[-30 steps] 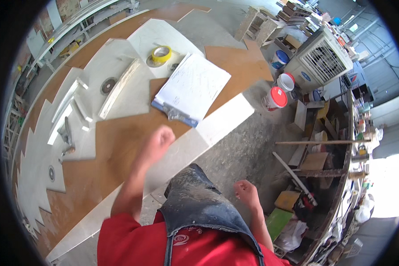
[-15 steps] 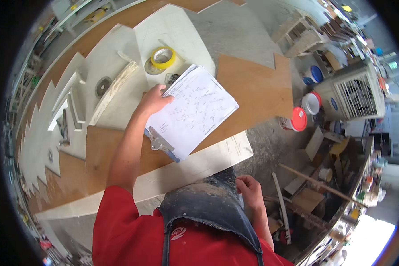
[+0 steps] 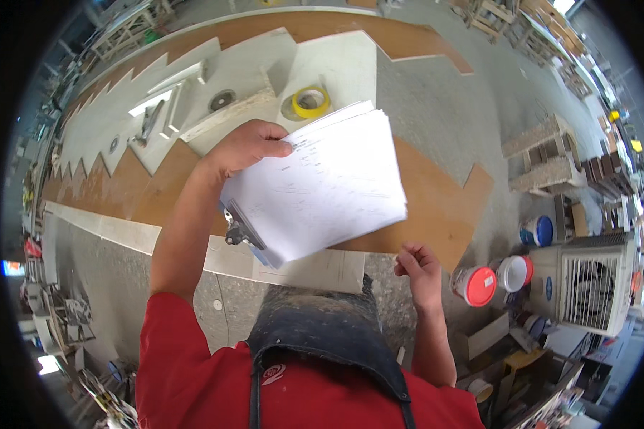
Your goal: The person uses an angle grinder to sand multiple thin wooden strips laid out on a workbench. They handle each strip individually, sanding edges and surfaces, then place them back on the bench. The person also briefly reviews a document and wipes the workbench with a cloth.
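My left hand (image 3: pixel 254 149) grips the upper left edge of a clipboard (image 3: pixel 263 259), its thumb over the stack of white papers (image 3: pixel 336 189). The top sheet bears faint drawings and print, and the sheets fan out a little at the far corner. A metal clip (image 3: pixel 242 227) pinches them at the near left, where a bit of blue board shows. To the right of the papers, my right hand (image 3: pixel 421 272) is closed with thumb and fingers together; what they hold, if anything, I cannot make out.
Beyond the clipboard, a yellow tape roll (image 3: pixel 310 102) lies on white panels with zigzag edges, on a brown board (image 3: pixel 436 204). Cutting discs (image 3: pixel 222 100) and pale strips lie farther left. Lidded buckets (image 3: pixel 474 286) and an air cooler (image 3: pixel 587 282) stand on the floor at right.
My left hand has lifted and tilted the clipboard, and a different sheet is on top. My right hand has come up and forward, closer to the papers. The view has swung round.
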{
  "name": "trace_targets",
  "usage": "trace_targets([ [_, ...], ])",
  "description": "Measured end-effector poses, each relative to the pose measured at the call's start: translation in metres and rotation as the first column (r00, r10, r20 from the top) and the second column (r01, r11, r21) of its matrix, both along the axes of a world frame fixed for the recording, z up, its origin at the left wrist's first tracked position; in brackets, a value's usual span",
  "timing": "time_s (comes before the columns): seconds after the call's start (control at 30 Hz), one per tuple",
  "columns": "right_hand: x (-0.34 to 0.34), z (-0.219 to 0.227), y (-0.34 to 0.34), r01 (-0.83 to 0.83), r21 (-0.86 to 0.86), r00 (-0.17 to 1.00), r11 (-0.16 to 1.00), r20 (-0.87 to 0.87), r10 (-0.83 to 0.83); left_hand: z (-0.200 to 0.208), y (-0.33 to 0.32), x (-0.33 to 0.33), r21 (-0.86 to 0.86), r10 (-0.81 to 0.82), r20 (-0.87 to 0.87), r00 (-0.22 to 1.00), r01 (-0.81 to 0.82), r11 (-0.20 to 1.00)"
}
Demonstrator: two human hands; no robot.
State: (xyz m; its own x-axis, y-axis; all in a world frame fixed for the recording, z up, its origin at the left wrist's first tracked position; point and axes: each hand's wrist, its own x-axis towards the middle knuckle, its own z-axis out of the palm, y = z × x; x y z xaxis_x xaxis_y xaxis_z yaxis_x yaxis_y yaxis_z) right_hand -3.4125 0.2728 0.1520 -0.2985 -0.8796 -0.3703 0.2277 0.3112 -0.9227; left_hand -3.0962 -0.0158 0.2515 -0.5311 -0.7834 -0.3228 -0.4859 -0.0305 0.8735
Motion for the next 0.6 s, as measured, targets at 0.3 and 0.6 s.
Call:
trace_targets([
  [0.3, 0.057, 0.047, -0.034, -0.039, -0.271, 0.891, 0.962, 0.427, 0.157, 0.094, 0.024, -0.01, -0.037, -0.122, -0.17, 0.978, 0.117, 0.992],
  [0.6, 0.145, 0.06, -0.05, 0.059, -0.443, 0.87, 0.895, 0.462, 0.171, 0.121, 0.0, 0.025, -0.119, -0.279, -0.159, 0.947, 0.262, 0.958],
])
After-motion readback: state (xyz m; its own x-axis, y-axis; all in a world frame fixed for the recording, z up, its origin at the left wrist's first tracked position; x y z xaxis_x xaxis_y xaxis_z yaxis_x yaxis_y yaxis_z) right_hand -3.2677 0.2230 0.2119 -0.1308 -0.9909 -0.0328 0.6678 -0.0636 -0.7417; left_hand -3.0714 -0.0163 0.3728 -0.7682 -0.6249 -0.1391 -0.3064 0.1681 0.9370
